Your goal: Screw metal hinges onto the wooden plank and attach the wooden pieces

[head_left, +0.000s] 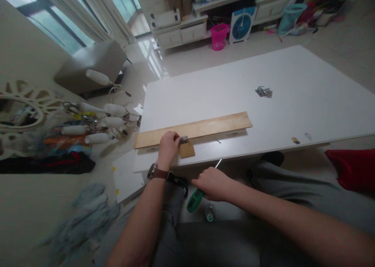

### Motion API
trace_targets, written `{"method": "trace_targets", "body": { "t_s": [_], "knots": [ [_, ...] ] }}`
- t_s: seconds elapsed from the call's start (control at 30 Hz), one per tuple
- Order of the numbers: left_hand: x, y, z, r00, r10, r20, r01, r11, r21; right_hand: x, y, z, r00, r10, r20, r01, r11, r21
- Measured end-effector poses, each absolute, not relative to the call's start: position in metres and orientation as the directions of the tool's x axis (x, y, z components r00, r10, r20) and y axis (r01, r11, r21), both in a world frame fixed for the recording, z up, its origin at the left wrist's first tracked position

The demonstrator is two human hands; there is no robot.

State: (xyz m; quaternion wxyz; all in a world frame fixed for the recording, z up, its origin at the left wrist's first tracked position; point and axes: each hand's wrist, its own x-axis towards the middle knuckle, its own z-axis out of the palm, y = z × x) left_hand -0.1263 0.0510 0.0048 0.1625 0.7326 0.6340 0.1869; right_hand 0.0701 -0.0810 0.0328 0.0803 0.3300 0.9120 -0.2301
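Observation:
A long wooden plank (205, 128) lies along the near edge of a white table (293, 75). My left hand (168, 146), a watch on its wrist, is closed and presses a small metal hinge (184, 140) at the plank's near edge, beside a small wooden piece (186, 149). Lower down, in front of the table edge, my right hand (212, 183) is closed around a green-handled screwdriver (195, 199); its metal tip points up toward the table edge.
Several spare metal hinges (264, 92) lie further back on the table, and a loose screw (218, 141) near the plank. A chandelier with white lamps (99, 122) and clutter lie on the floor at left. A red cushion (353, 167) is at right.

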Motion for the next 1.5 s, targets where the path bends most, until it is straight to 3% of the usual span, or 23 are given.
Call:
{"method": "trace_targets", "body": {
  "t_s": [0.3, 0.63, 0.8, 1.5],
  "knots": [
    [-0.129, 0.050, 0.007, 0.178, 0.983, 0.037, 0.848, -0.173, 0.501, 0.066, -0.084, 0.028, -0.784, 0.534, -0.316, 0.620, 0.694, -0.366],
    [-0.128, 0.048, 0.003, 0.097, 0.993, 0.067, 0.871, -0.117, 0.477, 0.060, -0.085, 0.031, -0.763, 0.547, -0.344, 0.645, 0.673, -0.363],
    [-0.128, 0.050, 0.005, 0.164, 0.985, 0.042, 0.829, -0.161, 0.535, 0.056, -0.084, 0.028, -0.776, 0.518, -0.360, 0.628, 0.687, -0.366],
    [-0.126, 0.049, 0.002, 0.132, 0.989, 0.063, 0.852, -0.146, 0.502, 0.042, -0.086, 0.026, -0.790, 0.468, -0.397, 0.602, 0.715, -0.355]
  ]
}}
